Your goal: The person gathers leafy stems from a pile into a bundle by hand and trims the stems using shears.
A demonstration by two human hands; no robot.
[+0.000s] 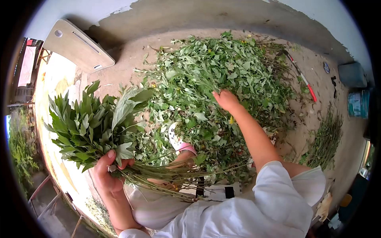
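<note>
My left hand (109, 170) is wrapped round a thick bunch of leafy green stems (89, 127). The leaves fan out up and to the left, and the long bare stems trail to the right across my lap. My right hand (225, 100) reaches over a large pile of cut leafy plants (214, 63) on the floor. Its fingers are pinched together at a leafy sprig on the pile, which points up and to the left.
Red-handled shears (303, 79) lie right of the pile. Thin stems (325, 139) are heaped farther right. A beige board (79, 45) stands at the upper left, and a blue-grey container (352, 74) at the right wall. My foot in a white shoe (174, 135) is by the pile.
</note>
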